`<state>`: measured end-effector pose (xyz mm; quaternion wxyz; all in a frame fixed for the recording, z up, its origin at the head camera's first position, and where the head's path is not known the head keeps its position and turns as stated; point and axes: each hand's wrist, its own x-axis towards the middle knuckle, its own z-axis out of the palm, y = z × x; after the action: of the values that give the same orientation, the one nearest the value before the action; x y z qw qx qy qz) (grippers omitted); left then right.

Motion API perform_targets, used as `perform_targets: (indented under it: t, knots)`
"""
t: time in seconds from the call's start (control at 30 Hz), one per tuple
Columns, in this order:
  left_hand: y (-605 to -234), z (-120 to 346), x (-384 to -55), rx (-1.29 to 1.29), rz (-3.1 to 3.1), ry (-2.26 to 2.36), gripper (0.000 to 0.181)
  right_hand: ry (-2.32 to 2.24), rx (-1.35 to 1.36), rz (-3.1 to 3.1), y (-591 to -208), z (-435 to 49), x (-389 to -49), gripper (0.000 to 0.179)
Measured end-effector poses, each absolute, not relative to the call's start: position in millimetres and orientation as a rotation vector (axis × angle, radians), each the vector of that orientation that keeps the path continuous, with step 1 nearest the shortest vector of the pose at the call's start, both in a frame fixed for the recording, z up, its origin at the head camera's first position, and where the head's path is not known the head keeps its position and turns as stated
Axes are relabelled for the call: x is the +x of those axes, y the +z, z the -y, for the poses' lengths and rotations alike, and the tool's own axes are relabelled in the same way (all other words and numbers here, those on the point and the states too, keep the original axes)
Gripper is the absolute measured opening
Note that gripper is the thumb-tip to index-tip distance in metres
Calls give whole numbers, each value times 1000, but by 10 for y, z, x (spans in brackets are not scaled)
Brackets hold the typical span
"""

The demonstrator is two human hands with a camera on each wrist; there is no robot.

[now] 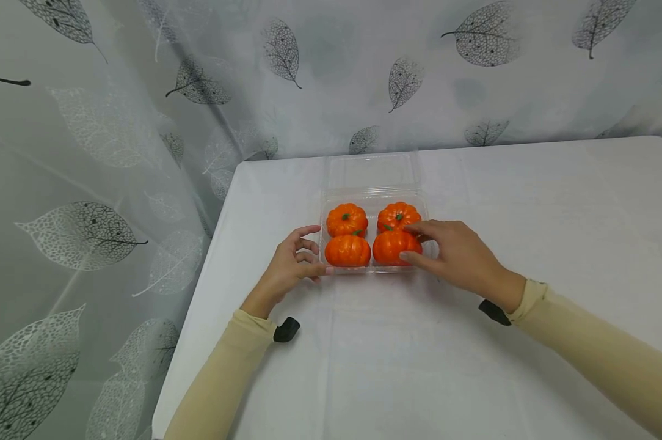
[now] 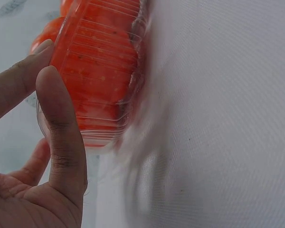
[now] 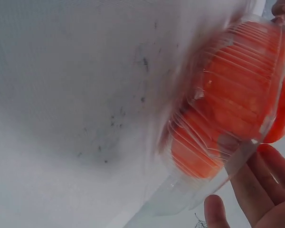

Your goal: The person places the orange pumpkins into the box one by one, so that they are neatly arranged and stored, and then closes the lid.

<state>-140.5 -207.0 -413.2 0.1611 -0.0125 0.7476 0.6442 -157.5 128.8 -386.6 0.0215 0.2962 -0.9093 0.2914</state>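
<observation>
A clear plastic clamshell container (image 1: 371, 270) lies on the table with its lid (image 1: 372, 172) folded back behind it. Inside sit several small orange toy pumpkins with green stems, in two rows. My left hand (image 1: 289, 266) holds the container's left side, thumb at the front corner and forefinger further back along the rim. With its thumb and fingertips, my right hand (image 1: 457, 253) grips the front right pumpkin (image 1: 388, 247). The front left pumpkin (image 1: 347, 251) and the back ones are untouched. In the right wrist view, some right fingers (image 3: 249, 192) pass behind the container's wall.
A white cloth (image 1: 419, 366) covers the table. Behind it and along the left hangs a grey curtain (image 1: 336, 73) with leaf prints. A dark strap piece (image 1: 286, 330) shows at the left wrist, another (image 1: 494, 311) at the right.
</observation>
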Motion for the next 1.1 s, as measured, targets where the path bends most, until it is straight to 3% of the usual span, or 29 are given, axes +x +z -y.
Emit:
perform_targets:
  t: [0.33,0.73,1.1]
  knots:
    - [-4114,2077,-1404,-28,-2141,1829,82,762,924,2783,-3874,-1249,-1557,42]
    - [-4075,2095,-1398,-3,-2168,1786,79,876,911,2846,-3892,-1294,-1554,53]
    - [-3951,2124,-1517,-43,-2364,1600,50,916,832,2844,-3837,-1322,-1531,48]
